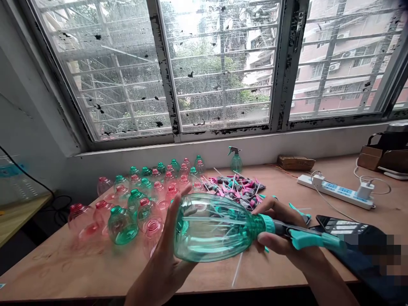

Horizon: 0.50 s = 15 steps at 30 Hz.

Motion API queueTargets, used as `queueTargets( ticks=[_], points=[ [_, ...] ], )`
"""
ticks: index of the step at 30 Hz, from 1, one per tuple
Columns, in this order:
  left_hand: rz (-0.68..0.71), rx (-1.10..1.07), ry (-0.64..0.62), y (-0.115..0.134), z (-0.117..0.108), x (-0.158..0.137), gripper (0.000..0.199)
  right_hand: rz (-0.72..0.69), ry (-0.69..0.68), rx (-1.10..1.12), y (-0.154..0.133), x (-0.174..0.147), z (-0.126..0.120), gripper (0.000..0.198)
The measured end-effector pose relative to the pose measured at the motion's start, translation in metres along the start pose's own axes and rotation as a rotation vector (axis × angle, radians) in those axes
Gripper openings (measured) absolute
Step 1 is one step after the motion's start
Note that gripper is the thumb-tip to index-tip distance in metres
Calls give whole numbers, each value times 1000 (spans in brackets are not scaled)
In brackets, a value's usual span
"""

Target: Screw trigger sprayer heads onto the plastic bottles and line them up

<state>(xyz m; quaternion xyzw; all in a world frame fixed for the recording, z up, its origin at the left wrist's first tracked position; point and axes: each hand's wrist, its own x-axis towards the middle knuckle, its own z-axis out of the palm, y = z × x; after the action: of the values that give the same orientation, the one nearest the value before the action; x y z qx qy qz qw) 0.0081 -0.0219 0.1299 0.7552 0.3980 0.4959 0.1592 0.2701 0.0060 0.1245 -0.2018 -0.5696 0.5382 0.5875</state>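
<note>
Green bottle [213,229] up in front of you, above the tabletop [79,272], lying on its side in the air: base to your left, neck to your right. Your left hand [170,259] cups the base end, gripping it. Your right hand [301,257] is closed about the neck, thumb on the teal collar [268,224] of the spray head [282,228], which sits at the bottle's mouth. Teal trigger [307,239] points away to the right, alongside your right hand.

Beyond your left hand: a group of uncapped bottles [123,231], red and green, standing upright. Right of them, a heap of loose spray heads [234,189], pink, teal and dark grey, with pale tubes. Just behind the heap, near the wall, one upright green bottle with its sprayer fitted [236,163].

Further right: a white power strip [338,191] with chargers plugged in; nearer you, a dark, glossy flat object [344,231].
</note>
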Motion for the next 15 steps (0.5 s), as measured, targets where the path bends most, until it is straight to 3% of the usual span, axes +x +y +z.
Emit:
queueTargets(
  ticks=[4,9,15],
  points=[
    [-11,27,40,-4,3,-2,86,-63,28,-98,6,2,-3,31],
    [-139,0,-17,5,0,8,119,-100,48,-214,8,3,-3,31],
    [-121,110,-18,-2,-2,10,101,-50,105,-248,4,3,-2,31]
  ],
)
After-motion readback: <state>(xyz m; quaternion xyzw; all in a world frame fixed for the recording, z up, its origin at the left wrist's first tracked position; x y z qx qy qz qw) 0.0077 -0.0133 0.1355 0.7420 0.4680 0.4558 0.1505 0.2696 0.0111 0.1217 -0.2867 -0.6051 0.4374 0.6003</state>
